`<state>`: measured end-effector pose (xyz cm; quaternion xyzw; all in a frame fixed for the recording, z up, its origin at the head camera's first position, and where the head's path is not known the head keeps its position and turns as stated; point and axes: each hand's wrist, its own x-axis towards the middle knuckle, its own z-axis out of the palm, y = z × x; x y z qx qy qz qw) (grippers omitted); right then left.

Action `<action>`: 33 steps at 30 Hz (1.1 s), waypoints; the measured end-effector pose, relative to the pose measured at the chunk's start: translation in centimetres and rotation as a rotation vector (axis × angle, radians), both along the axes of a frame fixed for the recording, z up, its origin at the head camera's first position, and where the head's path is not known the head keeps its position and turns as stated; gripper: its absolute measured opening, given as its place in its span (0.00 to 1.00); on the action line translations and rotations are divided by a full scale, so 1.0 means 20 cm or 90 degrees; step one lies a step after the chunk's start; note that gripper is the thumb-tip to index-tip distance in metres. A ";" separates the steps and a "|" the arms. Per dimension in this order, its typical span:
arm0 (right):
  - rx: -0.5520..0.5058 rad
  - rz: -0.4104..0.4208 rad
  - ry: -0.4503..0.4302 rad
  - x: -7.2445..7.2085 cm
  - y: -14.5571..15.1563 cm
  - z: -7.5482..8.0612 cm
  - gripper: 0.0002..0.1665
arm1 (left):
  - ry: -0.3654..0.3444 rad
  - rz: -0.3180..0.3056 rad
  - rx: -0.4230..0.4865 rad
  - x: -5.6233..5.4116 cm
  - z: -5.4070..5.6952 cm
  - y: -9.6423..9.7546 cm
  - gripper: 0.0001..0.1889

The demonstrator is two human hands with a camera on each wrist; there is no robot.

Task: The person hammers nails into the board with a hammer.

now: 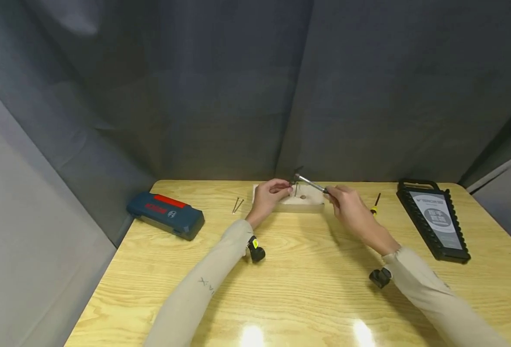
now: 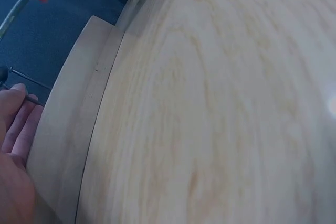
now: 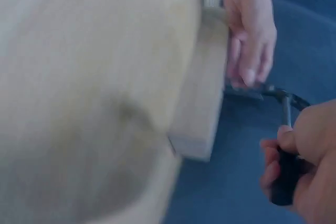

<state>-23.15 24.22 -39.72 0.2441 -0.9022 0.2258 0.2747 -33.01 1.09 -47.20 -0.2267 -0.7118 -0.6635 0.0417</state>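
My right hand (image 1: 348,207) grips the black handle of a claw hammer (image 1: 311,183), its metal shaft slanting left and its dark head (image 3: 273,92) over the wooden block (image 1: 299,208). My left hand (image 1: 269,195) reaches over the block's left part, fingertips close by the hammer head. In the left wrist view its fingers (image 2: 23,124) pinch a thin dark nail (image 2: 34,100) at the block's edge. Beside those fingers another nail (image 2: 30,79) stands out of the wood, clear of them. A round brown spot (image 1: 303,196) marks the block's top.
Two loose nails (image 1: 237,206) lie on the wooden table (image 1: 281,279) left of the block. Farther left is a blue Bosch case (image 1: 166,217). On the right are a yellow-and-black screwdriver (image 1: 374,210) and a black tool rack (image 1: 435,221). A dark curtain (image 1: 221,96) hangs behind the table.
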 end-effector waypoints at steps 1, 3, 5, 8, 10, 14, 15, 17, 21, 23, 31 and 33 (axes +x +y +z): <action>0.004 -0.007 -0.016 0.00 0.01 0.00 0.06 | -0.002 0.001 -0.003 0.00 0.00 0.00 0.11; -0.020 -0.022 -0.013 0.00 0.02 0.03 0.06 | -0.007 0.003 -0.007 0.00 0.00 0.00 0.10; -0.043 -0.028 0.003 0.00 0.03 0.05 0.07 | -0.010 0.008 -0.012 0.00 -0.01 0.00 0.09; -0.047 -0.029 0.016 -0.01 0.03 0.07 0.08 | -0.011 0.013 -0.016 0.01 -0.02 -0.01 0.09; -0.035 -0.029 0.008 -0.01 0.04 0.06 0.09 | -0.009 0.014 -0.015 0.00 -0.02 -0.01 0.08; -0.008 -0.016 -0.022 -0.01 0.05 0.03 0.09 | -0.004 0.011 -0.005 0.00 -0.01 0.01 0.08; 0.000 -0.013 -0.029 -0.02 0.05 0.02 0.09 | -0.004 0.010 -0.002 0.00 -0.01 0.01 0.08; 0.014 -0.007 -0.042 -0.02 0.05 0.01 0.09 | -0.007 0.011 0.003 0.00 0.00 0.02 0.08; 0.030 -0.003 -0.060 -0.02 0.04 -0.01 0.09 | -0.011 0.016 -0.009 0.00 0.00 0.03 0.08; 0.034 -0.001 -0.068 -0.01 0.03 -0.02 0.09 | -0.013 0.018 -0.018 0.01 -0.01 0.04 0.09; 0.006 -0.004 -0.024 0.00 0.02 0.02 0.10 | -0.005 0.021 -0.018 0.02 -0.03 0.03 0.08; -0.034 -0.005 0.027 0.01 0.01 0.06 0.10 | -0.002 0.012 -0.018 0.02 -0.02 0.03 0.08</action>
